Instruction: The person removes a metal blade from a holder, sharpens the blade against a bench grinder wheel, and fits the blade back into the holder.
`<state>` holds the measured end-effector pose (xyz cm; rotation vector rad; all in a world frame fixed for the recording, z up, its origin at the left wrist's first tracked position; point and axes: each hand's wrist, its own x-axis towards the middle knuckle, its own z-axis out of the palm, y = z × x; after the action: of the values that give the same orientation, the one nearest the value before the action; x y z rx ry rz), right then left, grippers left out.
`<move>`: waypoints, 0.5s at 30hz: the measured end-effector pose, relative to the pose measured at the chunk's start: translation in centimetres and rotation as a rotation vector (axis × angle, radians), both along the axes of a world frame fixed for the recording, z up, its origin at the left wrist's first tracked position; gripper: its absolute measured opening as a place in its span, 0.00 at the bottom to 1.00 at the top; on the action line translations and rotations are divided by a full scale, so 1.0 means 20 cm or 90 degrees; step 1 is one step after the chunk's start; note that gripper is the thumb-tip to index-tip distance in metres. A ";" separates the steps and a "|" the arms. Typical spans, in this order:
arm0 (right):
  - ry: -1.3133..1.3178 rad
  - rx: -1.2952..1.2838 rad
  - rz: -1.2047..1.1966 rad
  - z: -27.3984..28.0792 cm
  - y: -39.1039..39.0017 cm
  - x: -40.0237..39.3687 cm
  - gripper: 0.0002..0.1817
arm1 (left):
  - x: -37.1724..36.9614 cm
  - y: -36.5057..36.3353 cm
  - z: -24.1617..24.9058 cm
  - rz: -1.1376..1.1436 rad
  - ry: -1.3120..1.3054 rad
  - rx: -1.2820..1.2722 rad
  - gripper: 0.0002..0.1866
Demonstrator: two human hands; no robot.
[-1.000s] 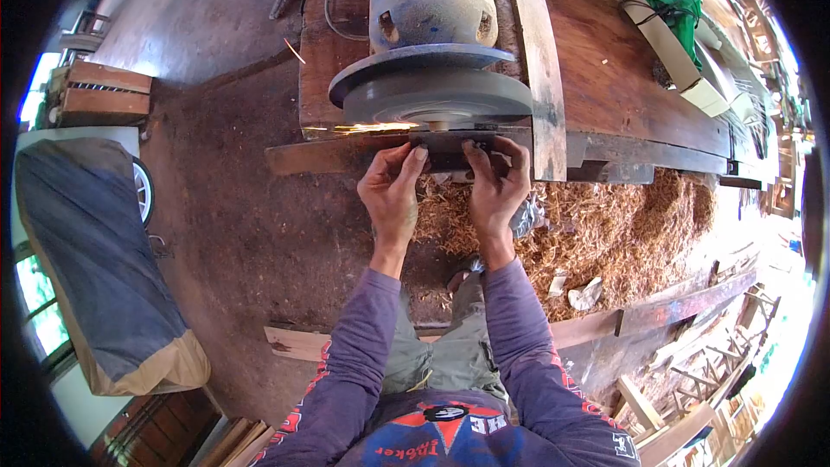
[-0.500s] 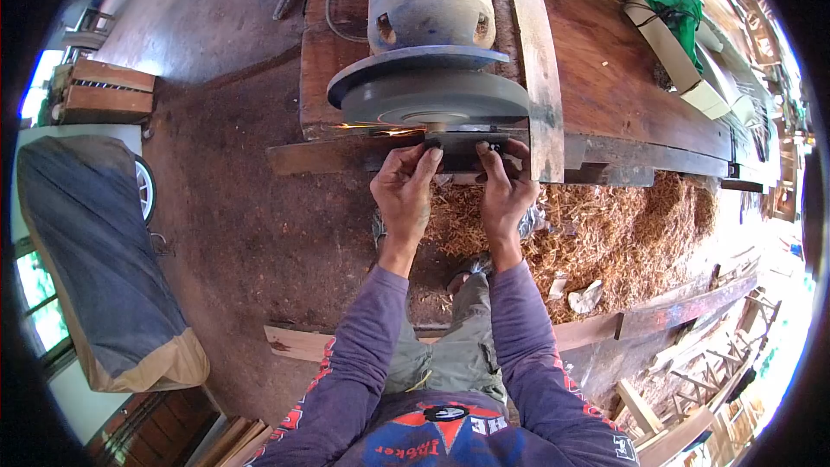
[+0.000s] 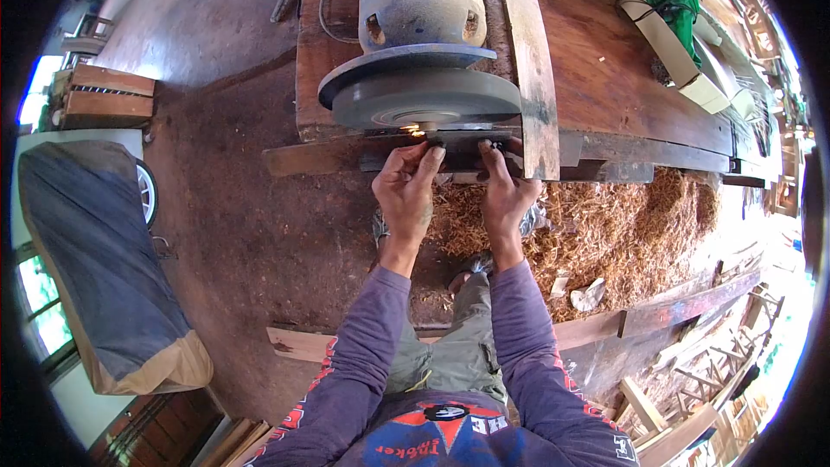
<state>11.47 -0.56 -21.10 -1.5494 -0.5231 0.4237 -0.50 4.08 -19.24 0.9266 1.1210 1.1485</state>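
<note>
A dark flat metal piece (image 3: 462,137) is pinched between both my hands, its long edge against the front of the grey grinding wheel (image 3: 424,102). My left hand (image 3: 405,195) is closed on its left end, thumb on top. On the other end, my right hand (image 3: 506,197) grips with thumb and fingers, some of them partly hidden by a wooden board. Small orange sparks (image 3: 417,130) come off near the left end. Behind the wheel sit a round blue-grey disc (image 3: 406,60) and the dusty motor (image 3: 421,0).
An upright-edged wooden board (image 3: 538,78) stands just right of the wheel. The brown bench (image 3: 596,52) carries an open box (image 3: 679,65) with green cloth. Wood shavings (image 3: 605,233) heap on the floor below. A covered object (image 3: 108,264) stands at left.
The spark stream has become shorter and more bunched. The grinder sits slightly further left and higher in view. Both hands keep their grip on the metal piece, almost in the same place.
</note>
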 end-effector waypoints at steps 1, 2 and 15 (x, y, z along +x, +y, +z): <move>-0.001 0.000 -0.001 0.00 0.00 0.00 0.17 | 0.00 0.00 0.00 0.001 -0.010 0.003 0.08; 0.006 0.000 0.000 0.00 0.00 0.00 0.17 | 0.00 0.00 0.00 0.002 -0.010 0.002 0.08; 0.029 0.033 0.041 0.04 0.06 -0.16 0.17 | -0.15 0.06 0.01 0.033 0.004 0.009 0.09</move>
<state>8.33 0.64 -20.36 -1.4723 -0.5455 0.4909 -3.53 5.24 -19.01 0.9168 1.1486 1.1980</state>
